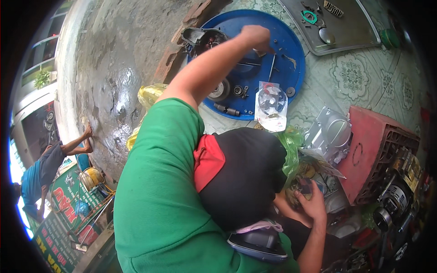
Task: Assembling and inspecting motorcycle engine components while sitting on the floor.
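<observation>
Patterned tiles (350, 77) carry a round blue tray (289, 43), scattered with loose metal parts. A red crate (364, 148) stands to its lower right, a grey tray (350, 28) to its upper right. An engine case (193, 36) sits at the blue tray's upper-left edge; a silver cover (334, 132) rests just beside the crate. A clear pack (272, 101) overlaps the blue tray's lower rim. The left hand (257, 37) is over that tray, fingers bent; whether it grips anything I cannot tell. The right hand (314, 204), near the crate, grasps a dark piece (302, 187). A thin rod (272, 69) lies just below the left hand.
</observation>
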A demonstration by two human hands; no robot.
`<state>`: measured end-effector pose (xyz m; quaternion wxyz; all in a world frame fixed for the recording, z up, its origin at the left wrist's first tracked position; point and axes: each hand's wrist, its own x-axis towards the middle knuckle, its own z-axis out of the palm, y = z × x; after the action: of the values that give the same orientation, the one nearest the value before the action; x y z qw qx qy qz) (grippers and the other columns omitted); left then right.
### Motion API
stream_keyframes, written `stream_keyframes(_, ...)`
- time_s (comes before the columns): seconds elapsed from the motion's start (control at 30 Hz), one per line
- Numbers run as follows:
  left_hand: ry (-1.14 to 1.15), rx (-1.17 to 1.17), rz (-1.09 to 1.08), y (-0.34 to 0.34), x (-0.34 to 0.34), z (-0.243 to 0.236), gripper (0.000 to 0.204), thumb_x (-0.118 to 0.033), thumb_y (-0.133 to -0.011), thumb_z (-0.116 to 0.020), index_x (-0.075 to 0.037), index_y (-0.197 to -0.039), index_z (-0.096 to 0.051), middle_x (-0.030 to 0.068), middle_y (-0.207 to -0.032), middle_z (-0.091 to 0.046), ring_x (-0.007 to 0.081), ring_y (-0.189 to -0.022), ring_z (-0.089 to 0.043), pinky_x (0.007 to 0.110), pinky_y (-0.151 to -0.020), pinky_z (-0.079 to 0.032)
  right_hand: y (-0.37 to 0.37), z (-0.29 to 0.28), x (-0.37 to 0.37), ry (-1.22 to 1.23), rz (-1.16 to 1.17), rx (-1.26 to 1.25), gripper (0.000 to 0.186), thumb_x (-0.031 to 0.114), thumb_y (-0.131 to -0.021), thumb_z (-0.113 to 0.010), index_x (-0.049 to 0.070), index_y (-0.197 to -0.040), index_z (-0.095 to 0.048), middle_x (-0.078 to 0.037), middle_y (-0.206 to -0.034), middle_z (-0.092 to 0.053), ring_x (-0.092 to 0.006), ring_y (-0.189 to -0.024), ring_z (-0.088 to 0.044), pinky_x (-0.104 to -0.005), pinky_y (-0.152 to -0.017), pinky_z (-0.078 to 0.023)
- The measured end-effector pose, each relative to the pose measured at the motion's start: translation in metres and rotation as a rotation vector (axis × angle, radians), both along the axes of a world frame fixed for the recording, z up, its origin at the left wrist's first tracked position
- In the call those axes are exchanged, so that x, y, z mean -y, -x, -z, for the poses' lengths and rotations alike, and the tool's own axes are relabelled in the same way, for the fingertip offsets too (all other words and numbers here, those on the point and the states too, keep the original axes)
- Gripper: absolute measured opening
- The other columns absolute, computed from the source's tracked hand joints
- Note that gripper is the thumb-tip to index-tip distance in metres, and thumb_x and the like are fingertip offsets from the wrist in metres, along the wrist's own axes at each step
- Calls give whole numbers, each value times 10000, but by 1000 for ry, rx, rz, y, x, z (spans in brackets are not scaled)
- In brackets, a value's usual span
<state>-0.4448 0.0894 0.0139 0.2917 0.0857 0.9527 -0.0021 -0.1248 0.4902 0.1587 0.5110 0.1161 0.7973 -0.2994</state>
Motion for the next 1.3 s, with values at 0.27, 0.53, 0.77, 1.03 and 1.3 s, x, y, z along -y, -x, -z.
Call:
stream_keyframes(0.27,-189,-81,-123,-26,-26,35,428,-390,-755,-696,-45,-1008,-720,200,-1025,-703,364,-961,-686,436,-824,-560,-14,6,-7,14,-35,-205,618,258,-775,-782,-40,-1246,-516,-210,-1056,-700,-341,-1022,-680,-393,-866,-519)
stream_keyframes(0.53,-761,-242,-137,-38,-11,48,345,-341,-780,-666,-50,-960,-712,210,-983,-688,388,-929,-661,443,-842,-535,3,-10,3,-7,5,14,819,292,-778,-796,-102,-1378,-401,-256,-1268,-597,-321,-1210,-576,-375,-1023,-433)
stream_keyframes(0.77,-410,-213,272,-57,-17,80,235,-202,-715,-695,-51,-895,-712,192,-915,-687,364,-891,-666,450,-809,-536,1,-9,3,30,18,19,828,297,-777,-798,-104,-1381,-398,-265,-1279,-586,-320,-1220,-568,-375,-1027,-429)
stream_keyframes(1.03,-667,-89,-69,-51,12,23,247,-220,-739,-666,-45,-910,-703,175,-926,-698,360,-903,-676,427,-759,-544,-6,-14,-2,-6,32,-4,819,288,-776,-798,-108,-1374,-402,-261,-1271,-593,-315,-1205,-578,-370,-1015,-436)
stream_keyframes(1.3,-78,-219,7,-78,15,29,184,-140,-767,-603,-41,-876,-713,192,-863,-707,364,-835,-702,452,-732,-563,-7,-12,-1,23,19,-47,790,272,-778,-795,-95,-1368,-417,-255,-1254,-606,-316,-1189,-591,-370,-1008,-443)
